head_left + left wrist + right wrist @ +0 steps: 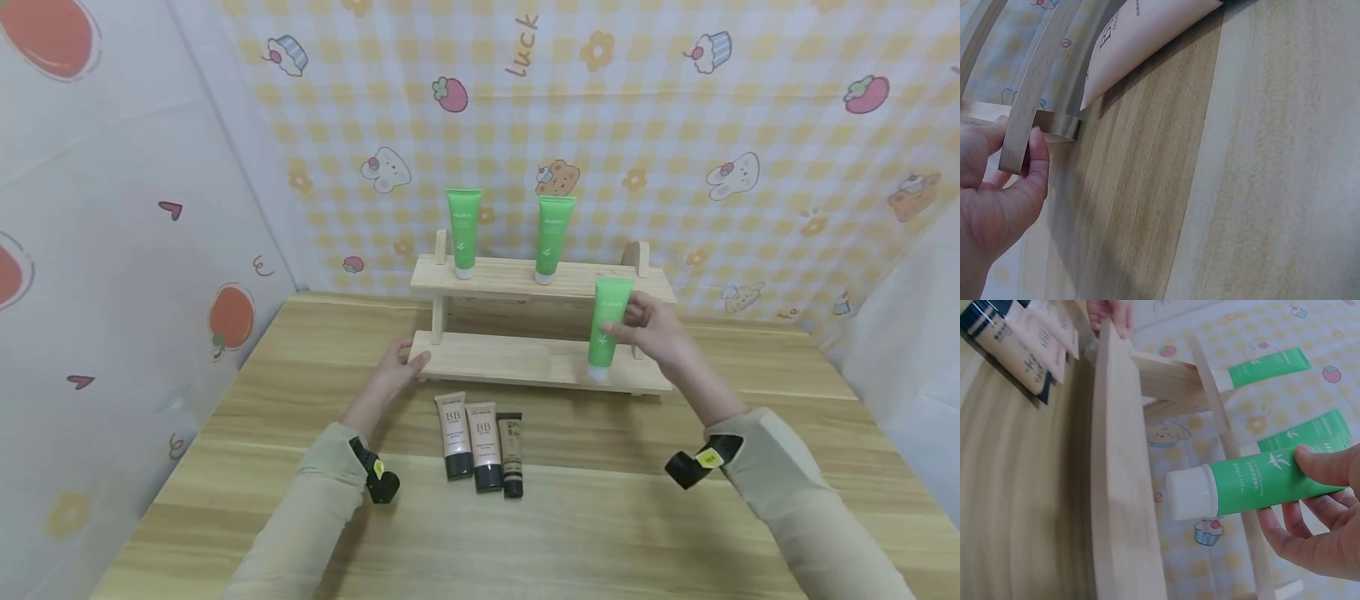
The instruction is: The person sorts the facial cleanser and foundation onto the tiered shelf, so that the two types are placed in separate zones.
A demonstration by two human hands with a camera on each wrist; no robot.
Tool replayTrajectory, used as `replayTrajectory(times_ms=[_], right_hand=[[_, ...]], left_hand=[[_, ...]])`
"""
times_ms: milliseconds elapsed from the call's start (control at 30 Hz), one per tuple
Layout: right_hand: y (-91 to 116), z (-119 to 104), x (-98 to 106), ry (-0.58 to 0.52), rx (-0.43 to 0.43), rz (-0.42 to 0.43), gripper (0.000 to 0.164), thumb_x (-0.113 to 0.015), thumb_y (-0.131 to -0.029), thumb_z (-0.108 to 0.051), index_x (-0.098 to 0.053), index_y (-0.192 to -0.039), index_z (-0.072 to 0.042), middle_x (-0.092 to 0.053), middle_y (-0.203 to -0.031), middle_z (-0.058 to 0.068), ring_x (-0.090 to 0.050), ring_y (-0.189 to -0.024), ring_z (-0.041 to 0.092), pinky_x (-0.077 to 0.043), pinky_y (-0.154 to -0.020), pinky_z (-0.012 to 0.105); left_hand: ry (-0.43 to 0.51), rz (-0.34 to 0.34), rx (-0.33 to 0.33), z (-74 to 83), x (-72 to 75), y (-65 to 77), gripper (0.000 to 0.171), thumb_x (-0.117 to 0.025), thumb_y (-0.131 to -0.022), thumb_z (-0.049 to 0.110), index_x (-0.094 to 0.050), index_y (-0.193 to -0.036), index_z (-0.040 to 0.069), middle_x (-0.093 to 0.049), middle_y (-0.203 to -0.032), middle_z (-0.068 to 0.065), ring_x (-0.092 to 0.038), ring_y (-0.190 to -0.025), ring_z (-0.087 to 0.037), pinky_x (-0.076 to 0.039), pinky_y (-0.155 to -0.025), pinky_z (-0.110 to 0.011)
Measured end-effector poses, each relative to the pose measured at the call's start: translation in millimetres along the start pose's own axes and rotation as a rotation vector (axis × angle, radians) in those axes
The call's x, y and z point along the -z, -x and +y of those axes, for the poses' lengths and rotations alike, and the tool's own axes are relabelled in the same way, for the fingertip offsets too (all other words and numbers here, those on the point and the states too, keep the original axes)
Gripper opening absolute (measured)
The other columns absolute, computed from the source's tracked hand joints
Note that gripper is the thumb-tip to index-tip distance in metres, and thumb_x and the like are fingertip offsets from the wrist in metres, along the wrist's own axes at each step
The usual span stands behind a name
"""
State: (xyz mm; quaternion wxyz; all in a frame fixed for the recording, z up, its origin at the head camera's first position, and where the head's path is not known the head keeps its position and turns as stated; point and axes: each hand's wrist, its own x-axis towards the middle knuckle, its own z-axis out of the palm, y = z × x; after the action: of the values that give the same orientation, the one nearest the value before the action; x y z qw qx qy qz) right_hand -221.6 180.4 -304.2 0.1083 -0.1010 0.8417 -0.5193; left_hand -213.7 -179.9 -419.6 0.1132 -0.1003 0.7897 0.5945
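Note:
A green tube with a white cap (609, 317) is pinched between the thumb and fingers of my right hand (654, 332). It hangs cap-down in front of the right part of the two-tier wooden shelf (487, 358); the right wrist view shows the tube (1254, 484) apart from the boards. My left hand (395, 369) grips the left end of the lower board (1019, 137), thumb on one face and fingers on the other. On the upper tier stand two more green tubes, one at the left (464, 229) and one near the middle (553, 237).
Before the shelf, two pink BB cream tubes (453, 433) (484, 446) and a slimmer beige tube with a black cap (512, 454) lie side by side on the wooden table (592, 533). A patterned cloth (510, 125) hangs behind the shelf.

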Motion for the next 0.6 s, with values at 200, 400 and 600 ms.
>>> replayTrajectory(times_ms=[200,400,600], right_hand=[[-7.3,-9.0,13.1,0.038,0.066,0.080,0.058,-0.061,-0.088,-0.016,-0.034,-0.137,-0.001,-0.057,-0.127,0.010,-0.053,-0.096,0.000,-0.035,-0.105,0.049],[-17.7,-12.6,24.8,0.022,0.156,0.181,0.054,-0.063,-0.086,-0.015,-0.040,-0.134,-0.005,-0.061,-0.098,-0.026,-0.049,-0.094,-0.002,-0.030,-0.104,0.056],[-29.2,-12.7,36.9,0.072,0.231,0.238,0.050,-0.062,-0.086,-0.013,-0.042,-0.131,-0.002,-0.056,-0.087,-0.031,-0.051,-0.091,-0.007,-0.036,-0.102,0.052]], left_hand=[[0.012,0.001,-0.016,-1.3,0.3,-0.8,0.059,-0.047,-0.095,0.020,-0.016,-0.141,0.000,-0.038,-0.134,-0.033,-0.059,-0.101,-0.035,-0.042,-0.099,-0.043],[0.020,0.001,-0.006,-0.3,0.4,-0.4,0.058,-0.047,-0.095,0.020,-0.017,-0.141,0.001,-0.039,-0.135,-0.032,-0.060,-0.095,-0.029,-0.043,-0.098,-0.042],[0.026,0.002,-0.007,-1.2,0.4,-1.4,0.057,-0.048,-0.095,0.019,-0.019,-0.140,0.002,-0.040,-0.134,-0.032,-0.061,-0.094,-0.027,-0.045,-0.096,-0.041]])
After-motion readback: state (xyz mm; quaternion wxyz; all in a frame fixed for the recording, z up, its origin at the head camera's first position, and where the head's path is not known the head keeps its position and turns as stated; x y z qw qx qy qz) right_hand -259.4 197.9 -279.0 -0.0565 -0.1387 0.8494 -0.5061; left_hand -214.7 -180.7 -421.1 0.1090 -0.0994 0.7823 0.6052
